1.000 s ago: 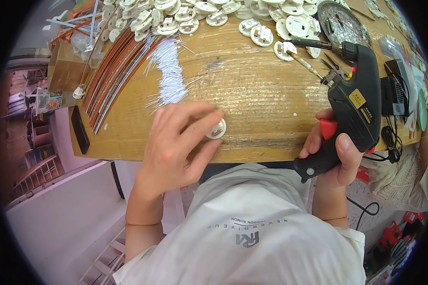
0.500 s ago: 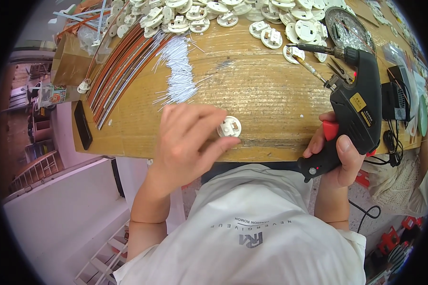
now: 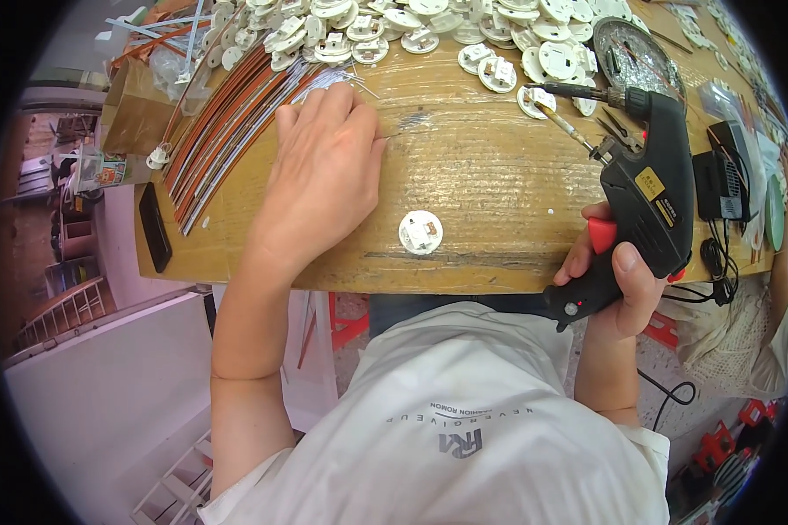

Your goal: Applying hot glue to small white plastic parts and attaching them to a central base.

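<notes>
My right hand is wrapped around the grip of a black soldering gun with a red trigger. Its tip and solder feed tube point to the far left, above a round white plastic part. My left hand is over the pile of thin white wires, its fingers curled down; the fingertips and anything in them are hidden. Closer to me, a single white disc with a small copper-coloured piece lies face up near the table's front edge, touched by neither hand.
Many white discs are heaped along the back. Orange and white strips lie to the left, beside a dark phone-like slab. At the right are a solder reel, pliers and a black power adapter with cords.
My left hand has let go of the white disc and moved away from me to the white wires. The disc stays on the table. My right hand and the soldering gun have barely moved.
</notes>
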### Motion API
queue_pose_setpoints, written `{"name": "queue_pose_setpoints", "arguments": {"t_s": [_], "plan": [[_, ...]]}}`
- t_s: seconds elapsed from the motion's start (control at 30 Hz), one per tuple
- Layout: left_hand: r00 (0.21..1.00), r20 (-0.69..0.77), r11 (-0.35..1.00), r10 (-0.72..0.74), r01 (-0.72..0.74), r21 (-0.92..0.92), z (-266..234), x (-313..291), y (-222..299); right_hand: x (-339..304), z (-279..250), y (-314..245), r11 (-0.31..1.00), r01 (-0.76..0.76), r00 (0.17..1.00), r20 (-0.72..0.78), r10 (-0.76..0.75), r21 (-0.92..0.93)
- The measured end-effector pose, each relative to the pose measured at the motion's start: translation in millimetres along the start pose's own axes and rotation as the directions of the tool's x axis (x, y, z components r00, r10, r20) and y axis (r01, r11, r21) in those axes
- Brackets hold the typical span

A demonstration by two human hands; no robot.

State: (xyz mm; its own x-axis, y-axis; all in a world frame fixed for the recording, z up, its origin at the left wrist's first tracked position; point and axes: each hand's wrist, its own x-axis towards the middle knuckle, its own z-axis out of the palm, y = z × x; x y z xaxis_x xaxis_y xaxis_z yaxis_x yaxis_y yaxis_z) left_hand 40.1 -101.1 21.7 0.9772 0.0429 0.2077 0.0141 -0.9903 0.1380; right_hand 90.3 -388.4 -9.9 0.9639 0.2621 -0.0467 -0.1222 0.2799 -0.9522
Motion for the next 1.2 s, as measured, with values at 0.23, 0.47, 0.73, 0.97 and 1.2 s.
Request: {"name": "queue_pose_setpoints", "arguments": {"t_s": [0.23, 0.47, 0.73, 0.97, 1.2], "plan": [[0.966, -0.244, 0.992, 0.085, -0.106, -0.074, 0.6, -3.6, 9.4, -1.0, 0.6, -1.5, 1.000, -0.012, 1.000, -0.020, 0.012, -0.019], [0.966, -0.226, 0.823, -0.128, -0.024, -0.567, 1.8, -58.3, 30.2, -10.0, 0.4, -3.2, 0.998, -0.013, 0.999, 0.051, 0.016, -0.068], [0.946, -0.115, 0.700, -0.303, 0.139, -0.701, 18.1, -81.3, 36.6, -24.8, -3.1, -16.5, 0.956, -0.051, 0.928, 0.340, 0.153, -0.289], [0.956, -0.189, 0.785, -0.224, 0.062, -0.616, 24.3, -81.3, 30.5, -26.3, 2.1, -13.0, 0.929, -0.023, 0.933, 0.326, 0.152, -0.369], [0.962, -0.191, 0.814, -0.195, 0.050, -0.579, 24.9, -79.4, 28.1, -25.2, 4.7, -17.1, 0.898, -0.018, 0.922, 0.340, 0.185, -0.439]]}}
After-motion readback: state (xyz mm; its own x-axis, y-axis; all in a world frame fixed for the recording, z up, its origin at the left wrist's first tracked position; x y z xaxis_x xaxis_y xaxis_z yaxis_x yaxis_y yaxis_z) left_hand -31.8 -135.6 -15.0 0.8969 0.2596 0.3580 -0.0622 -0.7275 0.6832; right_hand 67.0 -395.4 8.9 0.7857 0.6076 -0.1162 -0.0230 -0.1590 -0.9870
